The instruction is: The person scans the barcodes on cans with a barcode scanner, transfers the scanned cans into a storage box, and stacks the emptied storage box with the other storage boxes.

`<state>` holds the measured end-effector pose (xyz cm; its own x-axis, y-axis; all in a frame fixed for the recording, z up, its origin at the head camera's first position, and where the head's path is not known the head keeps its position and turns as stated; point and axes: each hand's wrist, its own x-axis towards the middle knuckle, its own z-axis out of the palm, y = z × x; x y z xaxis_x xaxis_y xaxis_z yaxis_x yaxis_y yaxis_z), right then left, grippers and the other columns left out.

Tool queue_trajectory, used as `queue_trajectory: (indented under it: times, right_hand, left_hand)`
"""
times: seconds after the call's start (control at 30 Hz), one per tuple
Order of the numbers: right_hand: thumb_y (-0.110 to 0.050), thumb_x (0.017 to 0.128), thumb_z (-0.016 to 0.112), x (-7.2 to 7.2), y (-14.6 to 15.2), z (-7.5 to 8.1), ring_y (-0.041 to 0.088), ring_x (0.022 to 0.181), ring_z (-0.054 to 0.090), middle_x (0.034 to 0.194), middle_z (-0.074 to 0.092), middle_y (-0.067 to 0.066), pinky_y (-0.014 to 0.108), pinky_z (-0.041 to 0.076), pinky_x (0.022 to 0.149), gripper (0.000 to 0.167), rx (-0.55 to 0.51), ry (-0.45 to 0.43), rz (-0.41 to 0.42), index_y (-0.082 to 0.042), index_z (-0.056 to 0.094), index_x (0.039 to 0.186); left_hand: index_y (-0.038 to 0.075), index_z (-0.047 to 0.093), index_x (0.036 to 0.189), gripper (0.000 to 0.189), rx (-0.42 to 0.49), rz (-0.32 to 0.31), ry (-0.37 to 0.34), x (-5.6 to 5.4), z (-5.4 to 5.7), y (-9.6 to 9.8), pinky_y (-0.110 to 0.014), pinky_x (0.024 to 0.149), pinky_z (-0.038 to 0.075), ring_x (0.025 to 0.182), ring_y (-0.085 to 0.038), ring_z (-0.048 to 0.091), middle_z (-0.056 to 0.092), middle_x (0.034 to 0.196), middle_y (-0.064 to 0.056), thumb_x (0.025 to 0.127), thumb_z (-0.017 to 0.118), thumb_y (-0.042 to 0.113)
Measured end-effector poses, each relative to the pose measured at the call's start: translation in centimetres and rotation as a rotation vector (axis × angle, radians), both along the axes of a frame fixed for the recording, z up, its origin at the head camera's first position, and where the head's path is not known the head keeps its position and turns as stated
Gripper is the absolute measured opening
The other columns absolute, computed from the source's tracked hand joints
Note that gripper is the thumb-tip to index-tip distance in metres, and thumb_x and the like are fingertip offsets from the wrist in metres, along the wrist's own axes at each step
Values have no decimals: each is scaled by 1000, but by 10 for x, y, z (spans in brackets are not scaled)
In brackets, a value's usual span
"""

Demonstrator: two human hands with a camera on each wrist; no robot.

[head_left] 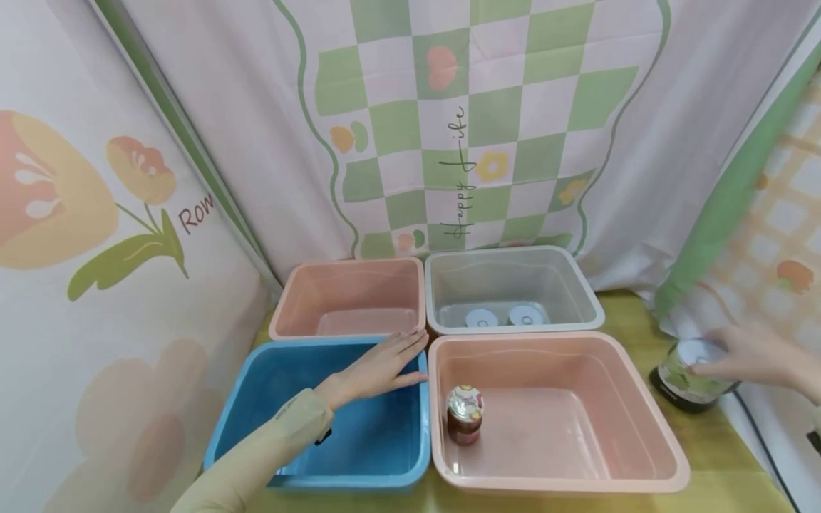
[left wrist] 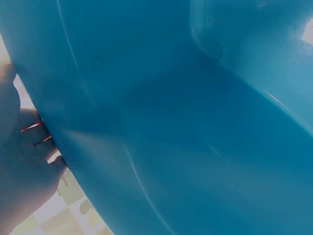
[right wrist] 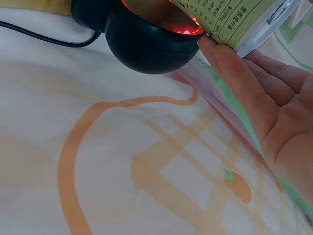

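Fabric (head_left: 38, 335) with printed tulips is hanging at left. The left hand (head_left: 385, 365) is resting on the blue basin (head_left: 359, 445)'s far right corner, fingers straight and nearly together; behind, a pink basin (head_left: 359, 292) is standing partly hidden. A checked curtain (head_left: 442, 135) is hanging beyond. Two white-lidded cans (head_left: 526, 315), bodies hard to make out, are sitting in the grey basin (head_left: 500, 281); a small container (head_left: 465, 420) is standing in the front pink basin (head_left: 545, 438). Above the yellow-green counter (head_left: 718, 463), the blurred right hand (head_left: 750, 360)'s fingers are clamping a green can (head_left: 683, 372), its lower end disappearing at a black, red-lit device (right wrist: 151, 49).
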<state>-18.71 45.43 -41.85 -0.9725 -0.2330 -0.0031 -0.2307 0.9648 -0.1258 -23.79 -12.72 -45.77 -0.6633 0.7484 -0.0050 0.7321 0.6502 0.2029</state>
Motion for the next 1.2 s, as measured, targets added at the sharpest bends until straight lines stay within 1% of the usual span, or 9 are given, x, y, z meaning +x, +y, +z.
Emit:
queue_trajectory:
  times: [0.13,0.27,0.43,0.57,0.67,0.83,0.93,1.03,1.2]
  right_hand:
    - [-36,74,83,0,4,-3,11,66,59,81,72,8,28,50,57,59,-5,-20,-5,14,67,101]
    - [-37,72,84,0,7,-9,21,70,65,86,73,14,32,54,60,62,12,-8,20,15,66,102]
    - [-35,66,87,-1,9,-16,13,67,62,84,73,8,28,53,59,58,22,63,68,10,69,98]
    - [-33,61,90,0,10,-22,1,66,56,82,71,2,23,49,57,58,-3,123,94,7,70,99]
    - [-30,58,90,1,10,-26,-6,64,47,79,67,-4,20,42,54,63,-24,131,102,6,69,104]
    - [-26,52,91,3,6,-30,-8,61,39,75,60,-7,17,37,50,72,-33,147,118,7,65,110]
    - [-22,48,91,4,6,-32,-8,63,38,80,61,-2,17,36,51,78,-54,146,135,12,62,112]
    - [-22,42,91,5,4,-37,-7,65,39,85,64,4,17,36,51,83,-49,181,142,12,61,112]
    - [-21,31,91,9,3,-47,-3,67,44,91,64,9,19,38,52,83,-33,316,181,-1,63,107]
  left_hand:
    - [11,25,158,76,1,0,3,0,1,0,-43,128,21,155,-22,22,25,165,-6,100,48,54]
    - [11,25,158,75,-2,-2,6,0,1,0,-42,128,21,155,-22,22,25,165,-6,100,48,53]
    - [10,25,158,76,3,-6,6,-1,1,0,-42,128,21,155,-22,21,25,165,-6,100,49,53]
    - [9,26,157,75,11,-16,24,-1,0,0,-43,127,23,154,-23,23,26,165,-7,100,49,52]
    - [9,27,157,75,20,-22,30,0,1,1,-44,127,24,154,-24,24,28,164,-8,100,50,52]
    - [10,26,157,75,8,-9,25,-1,0,2,-42,128,22,154,-22,23,27,165,-7,100,49,53]
    - [10,26,157,75,4,-5,25,0,0,1,-42,128,22,154,-22,24,27,165,-7,100,49,53]
    - [10,26,157,75,1,-4,19,1,1,1,-43,128,22,154,-23,24,26,165,-8,100,49,52]
    - [11,23,158,76,-7,13,-10,1,0,1,-43,128,20,155,-22,20,23,166,-7,100,47,54]
